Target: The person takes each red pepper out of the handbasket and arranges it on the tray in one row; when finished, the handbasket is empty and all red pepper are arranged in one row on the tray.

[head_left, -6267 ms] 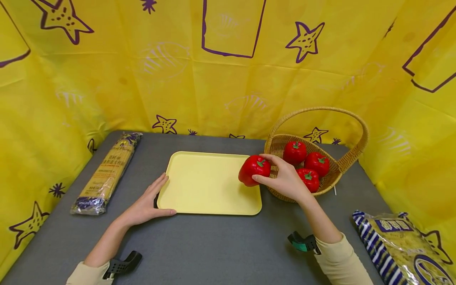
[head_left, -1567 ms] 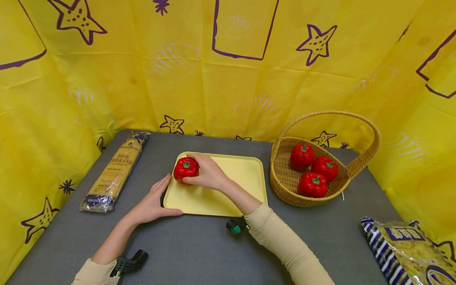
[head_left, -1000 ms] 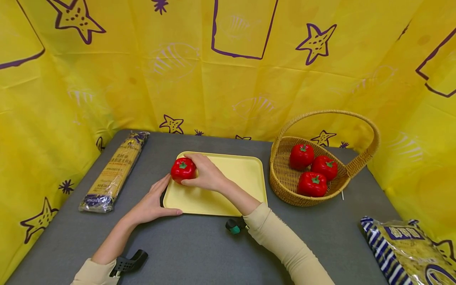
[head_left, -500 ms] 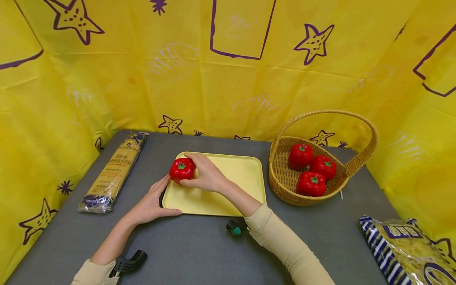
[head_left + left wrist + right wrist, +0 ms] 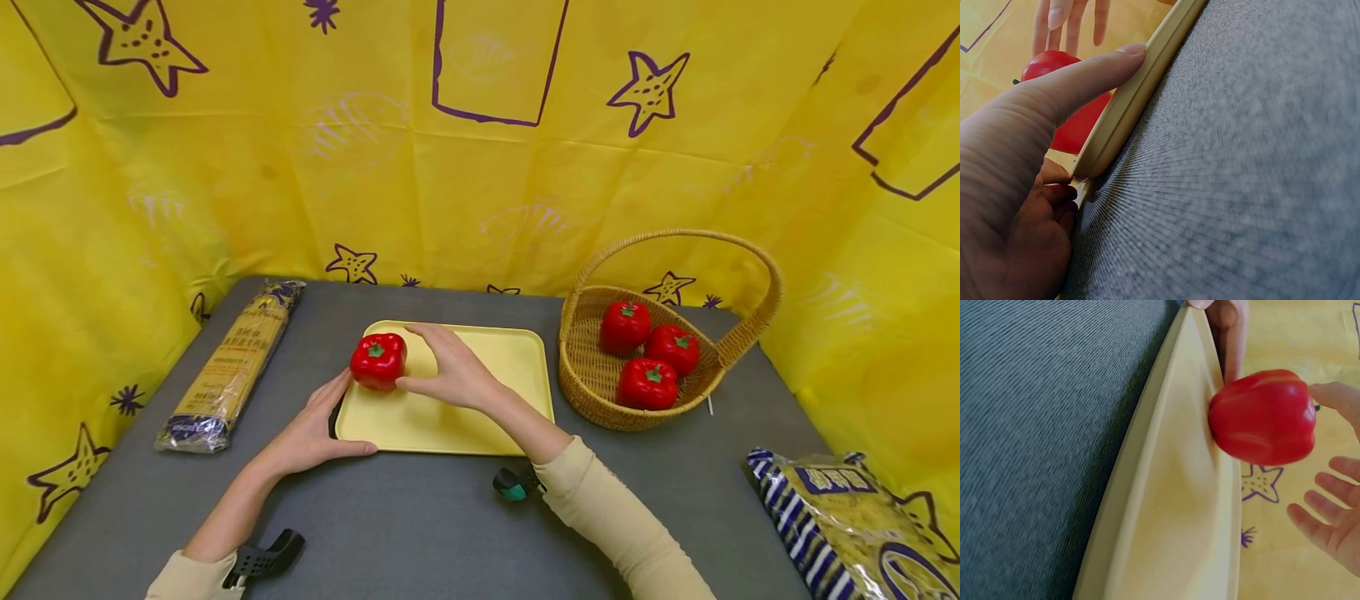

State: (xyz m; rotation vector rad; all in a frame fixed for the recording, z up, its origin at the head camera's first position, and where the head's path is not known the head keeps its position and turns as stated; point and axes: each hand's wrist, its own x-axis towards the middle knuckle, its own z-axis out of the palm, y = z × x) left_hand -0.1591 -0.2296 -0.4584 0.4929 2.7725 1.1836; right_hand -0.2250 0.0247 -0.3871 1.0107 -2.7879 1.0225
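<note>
A red bell pepper [image 5: 378, 361] with a green stem stands on the left part of a pale yellow tray [image 5: 457, 421]. My right hand [image 5: 457, 371] hovers over the tray just right of the pepper, thumb and fingers spread. In the right wrist view the thumb's tip lies close to the pepper [image 5: 1263, 417]; whether it touches cannot be told. My left hand [image 5: 311, 429] rests at the tray's near left corner, fingers stretched along its left side and thumb on the front rim. In the left wrist view the thumb [image 5: 1079, 84] lies against the rim.
On the right stands a wicker basket [image 5: 600, 412] with a tall handle, holding three red bell peppers [image 5: 648, 385]. A spaghetti packet [image 5: 232, 367] lies at the left. A blue-striped pasta bag [image 5: 847, 517] lies at the front right. A yellow curtain [image 5: 480, 192] encloses the grey table [image 5: 420, 525].
Earlier my right hand brought the pepper from beside the basket to the tray's left part. Now its fingers have let go and drawn slightly right. The left hand has stayed at the tray.
</note>
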